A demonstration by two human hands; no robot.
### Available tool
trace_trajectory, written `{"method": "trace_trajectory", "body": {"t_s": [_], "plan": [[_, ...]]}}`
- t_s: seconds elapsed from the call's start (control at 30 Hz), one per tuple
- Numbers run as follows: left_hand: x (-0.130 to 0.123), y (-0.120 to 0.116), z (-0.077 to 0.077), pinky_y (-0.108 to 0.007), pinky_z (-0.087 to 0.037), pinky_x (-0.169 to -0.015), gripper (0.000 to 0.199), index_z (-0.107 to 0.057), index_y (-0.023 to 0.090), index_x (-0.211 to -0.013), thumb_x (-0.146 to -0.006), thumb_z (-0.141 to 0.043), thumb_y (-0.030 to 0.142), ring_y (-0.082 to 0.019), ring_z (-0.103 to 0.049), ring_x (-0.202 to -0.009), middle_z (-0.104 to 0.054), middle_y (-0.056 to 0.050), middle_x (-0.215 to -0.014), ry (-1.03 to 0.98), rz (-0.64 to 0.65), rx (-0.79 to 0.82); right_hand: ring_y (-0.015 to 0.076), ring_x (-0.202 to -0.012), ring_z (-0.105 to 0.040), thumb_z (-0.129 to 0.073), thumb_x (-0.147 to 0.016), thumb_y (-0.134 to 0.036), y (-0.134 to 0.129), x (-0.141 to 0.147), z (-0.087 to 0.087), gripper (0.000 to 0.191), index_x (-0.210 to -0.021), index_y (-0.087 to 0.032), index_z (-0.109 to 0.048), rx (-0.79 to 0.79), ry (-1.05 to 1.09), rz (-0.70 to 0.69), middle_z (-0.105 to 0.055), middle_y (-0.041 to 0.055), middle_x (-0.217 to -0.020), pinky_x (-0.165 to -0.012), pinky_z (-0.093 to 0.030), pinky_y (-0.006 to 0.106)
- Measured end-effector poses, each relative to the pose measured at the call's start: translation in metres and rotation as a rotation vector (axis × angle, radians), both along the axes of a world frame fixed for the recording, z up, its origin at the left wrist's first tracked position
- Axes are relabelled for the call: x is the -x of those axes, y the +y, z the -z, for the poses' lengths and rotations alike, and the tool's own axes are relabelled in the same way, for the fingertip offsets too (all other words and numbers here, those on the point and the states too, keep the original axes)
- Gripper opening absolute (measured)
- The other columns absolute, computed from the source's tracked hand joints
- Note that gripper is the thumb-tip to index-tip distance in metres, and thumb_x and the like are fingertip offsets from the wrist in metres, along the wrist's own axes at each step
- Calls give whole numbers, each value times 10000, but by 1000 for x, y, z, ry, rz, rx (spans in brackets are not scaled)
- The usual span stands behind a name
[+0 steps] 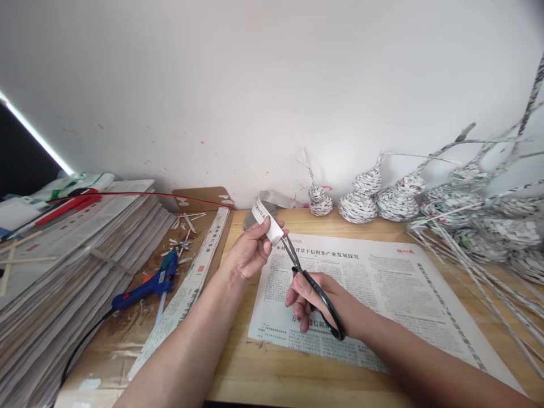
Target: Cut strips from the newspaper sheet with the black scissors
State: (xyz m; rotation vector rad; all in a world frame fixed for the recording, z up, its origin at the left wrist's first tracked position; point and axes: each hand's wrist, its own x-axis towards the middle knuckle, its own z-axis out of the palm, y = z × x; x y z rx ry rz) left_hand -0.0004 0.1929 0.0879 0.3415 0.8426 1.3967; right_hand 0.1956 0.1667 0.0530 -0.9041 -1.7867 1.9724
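My left hand (251, 247) pinches a curled strip of newspaper (260, 212), which loops up and back toward the wall. In my right hand (318, 297) are black-handled scissors (327, 309), their blades pointing up and left to the strip's near end. The blade tips meet the strip beside my left fingers; whether they are cutting it I cannot tell. Beneath both hands a newspaper sheet (335, 272) lies flat on the wooden table (255, 374).
Woven paper gourd shapes (358, 195) line the wall at the right, with rolled paper sticks (488, 289) jutting forward. A blue glue gun (148, 286) rests on brown cardboard at the left. Beside it are folded newspaper strips (204, 266) and a tall newspaper stack (85, 255).
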Motion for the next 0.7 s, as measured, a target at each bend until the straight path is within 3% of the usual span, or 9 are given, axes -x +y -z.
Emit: {"method": "trace_trajectory", "body": {"t_s": [0.17, 0.33, 0.6, 0.7], "plan": [[-2, 0, 2, -102, -492, -352, 140, -663, 86, -898, -965, -554, 141, -155, -751, -652, -748, -88, -810, 24, 28, 24, 137, -506, -621, -486, -845, -817, 2, 0, 3, 710, -860, -125, -645, 81, 56, -11, -603, 15, -650, -530, -497, 275], [-3, 1, 2, -105, -547, -451, 154, -678, 81, -860, -952, -556, 100, -117, -720, -610, -730, -66, -753, 58, 31, 5, 143, -489, -631, -505, -803, -848, 4, 0, -2, 744, -812, -118, -647, 189, 132, -19, -610, 23, -614, -518, -505, 270], [-11, -1, 8, -135, -597, -554, 145, -694, 71, -867, -932, -567, 47, -100, -715, -636, -726, -48, -758, 97, 35, -16, 160, -493, -666, -563, -714, -885, 4, 1, -4, 749, -751, -137, -607, 337, 190, 41, -605, 14, -593, -403, -286, 193], [-15, -2, 11, -128, -594, -573, 84, -705, 76, -869, -872, -645, 17, -95, -714, -652, -731, -45, -780, 108, 54, -26, 154, -522, -670, -561, -697, -897, 6, 1, -1, 765, -763, -137, -612, 325, 197, 70, -606, 12, -608, -401, -272, 189]]}}
